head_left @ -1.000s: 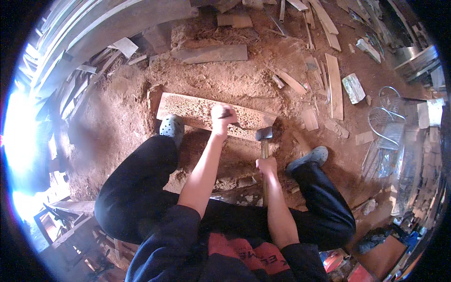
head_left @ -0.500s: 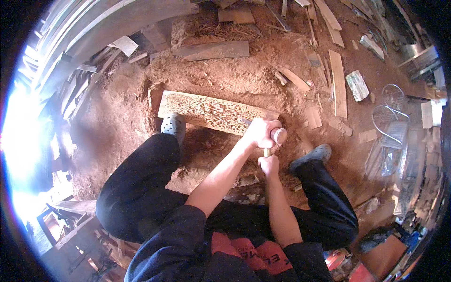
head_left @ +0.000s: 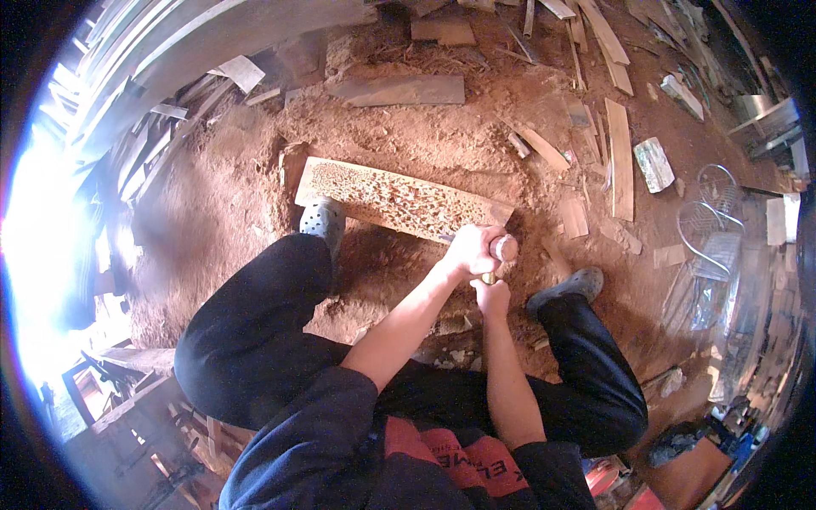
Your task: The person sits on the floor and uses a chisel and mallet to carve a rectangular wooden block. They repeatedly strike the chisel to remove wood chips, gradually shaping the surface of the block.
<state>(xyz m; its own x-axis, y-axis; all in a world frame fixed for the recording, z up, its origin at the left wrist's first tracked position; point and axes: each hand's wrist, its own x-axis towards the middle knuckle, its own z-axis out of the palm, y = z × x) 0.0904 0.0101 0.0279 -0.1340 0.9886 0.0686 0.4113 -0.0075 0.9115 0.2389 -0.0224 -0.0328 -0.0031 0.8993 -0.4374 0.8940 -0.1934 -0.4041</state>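
Note:
A pale plank (head_left: 340, 180), its top covered in carved openwork, slants across the ground in front of me. My left hand (head_left: 470, 252) is closed around a chisel, whose dark blade (head_left: 445, 239) points left at the plank's near edge, toward its right end. My right hand (head_left: 491, 299) grips the handle of a mallet (head_left: 504, 247). The round mallet head is right beside my left hand, at the chisel's butt end; whether they touch is hidden. My left clog (head_left: 323, 219) presses against the plank's left end.
My right clog (head_left: 583, 285) rests on the reddish dirt. Boards (head_left: 621, 160) and offcuts lie scattered beyond and to the right, near a wire-framed object (head_left: 716, 242). Stacked timber (head_left: 178, 42) stands at the far left. A dark board (head_left: 399, 91) lies beyond the plank.
The whole view has shifted slightly, so the ground and plank appear a little further right. The chisel tip sits nearer the plank's near edge. Both hands keep their grips.

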